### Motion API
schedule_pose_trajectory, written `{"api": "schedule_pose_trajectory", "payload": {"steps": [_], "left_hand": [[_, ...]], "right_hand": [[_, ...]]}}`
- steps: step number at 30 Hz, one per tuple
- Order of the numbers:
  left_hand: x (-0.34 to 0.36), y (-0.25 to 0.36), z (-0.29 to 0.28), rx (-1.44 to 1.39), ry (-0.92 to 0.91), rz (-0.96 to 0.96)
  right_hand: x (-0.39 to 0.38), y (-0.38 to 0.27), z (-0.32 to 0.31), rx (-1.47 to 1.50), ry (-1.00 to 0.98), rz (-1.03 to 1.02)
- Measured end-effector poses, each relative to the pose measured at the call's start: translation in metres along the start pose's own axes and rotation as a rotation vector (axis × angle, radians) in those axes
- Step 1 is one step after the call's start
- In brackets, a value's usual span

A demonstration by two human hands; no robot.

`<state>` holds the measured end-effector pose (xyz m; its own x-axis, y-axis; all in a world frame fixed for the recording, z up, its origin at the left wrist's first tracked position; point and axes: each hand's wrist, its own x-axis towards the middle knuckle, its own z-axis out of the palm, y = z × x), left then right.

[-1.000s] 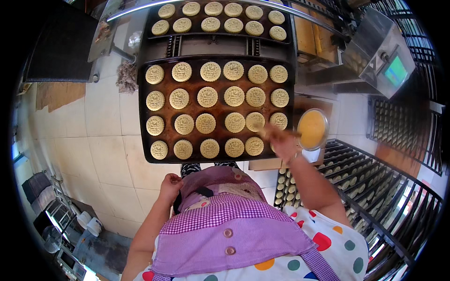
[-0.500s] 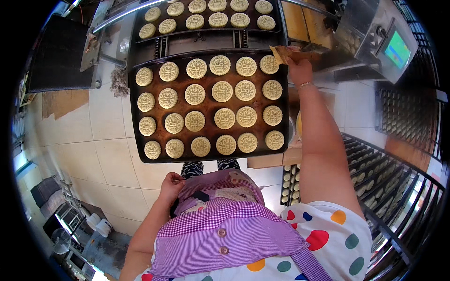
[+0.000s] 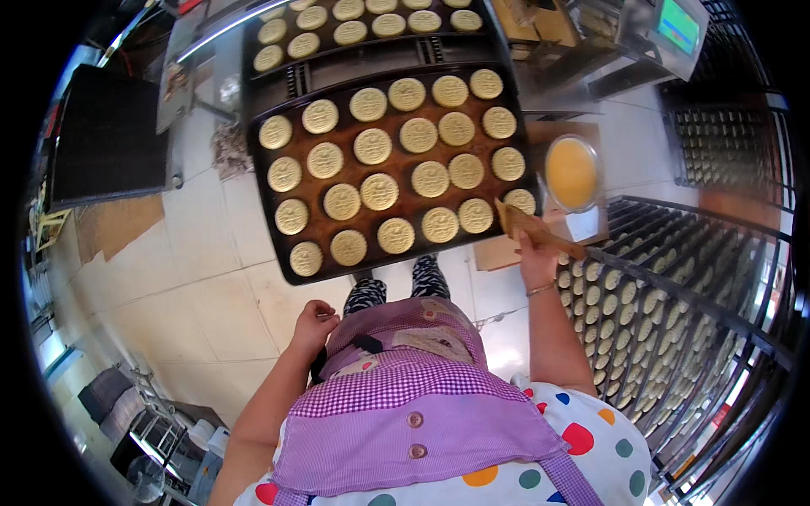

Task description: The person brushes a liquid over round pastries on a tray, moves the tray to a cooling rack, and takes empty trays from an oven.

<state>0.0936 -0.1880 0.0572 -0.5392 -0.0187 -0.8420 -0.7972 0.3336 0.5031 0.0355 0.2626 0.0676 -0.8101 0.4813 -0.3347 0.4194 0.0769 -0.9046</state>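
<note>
My right hand (image 3: 535, 260) is closed round the wooden handle of a flat pastry brush (image 3: 525, 224). The bristle end meets the last round of the near row, at the right edge of a dark baking tray (image 3: 325, 273). Rows of round, pale yellow pastries (image 3: 380, 191) with stamped tops and scalloped rims lie on this tray. Beside my apron, at the left of my waist, my left hand (image 3: 314, 324) hangs with its fingers curled and nothing visible in them.
Right of the tray, a bowl of yellow liquid (image 3: 572, 173) stands on cardboard. A rack of pastry-filled trays (image 3: 650, 287) fills the lower right. Beyond the near tray lies another loaded tray (image 3: 350, 34). A machine screen (image 3: 677, 27) is at far right.
My right hand has brought the brush from the tray's far right corner down to its near right corner. The view has shifted and tilted, uncovering the bowl. My left hand stays by my waist.
</note>
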Motion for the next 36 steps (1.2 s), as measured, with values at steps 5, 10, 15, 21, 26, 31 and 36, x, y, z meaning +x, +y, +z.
{"api": "schedule_pose_trajectory", "payload": {"steps": [5, 10, 15, 21, 26, 31, 36], "left_hand": [[-0.006, -0.018, -0.043, 0.032, 0.008, 0.039], [-0.014, -0.036, -0.07, 0.098, 0.027, 0.002], [-0.018, -0.042, -0.081, 0.073, 0.058, 0.003], [-0.007, -0.046, -0.08, 0.068, 0.063, 0.002], [0.012, -0.02, -0.06, -0.079, 0.132, -0.029], [0.062, -0.024, -0.067, -0.464, 0.398, -0.033], [0.09, -0.001, -0.074, -0.697, 0.483, -0.006]], "right_hand": [[-0.07, -0.008, 0.157, 0.038, -0.323, -0.253], [-0.125, -0.004, 0.254, -0.107, -0.486, -0.423], [-0.061, 0.007, 0.171, -0.225, -0.138, -0.207], [0.028, -0.016, -0.007, -0.622, 0.406, 0.0], [-0.004, 0.011, 0.075, -0.373, 0.119, -0.162], [-0.016, 0.008, 0.09, -0.139, -0.005, -0.189], [0.049, -0.001, -0.06, 0.23, 0.36, -0.022]]}}
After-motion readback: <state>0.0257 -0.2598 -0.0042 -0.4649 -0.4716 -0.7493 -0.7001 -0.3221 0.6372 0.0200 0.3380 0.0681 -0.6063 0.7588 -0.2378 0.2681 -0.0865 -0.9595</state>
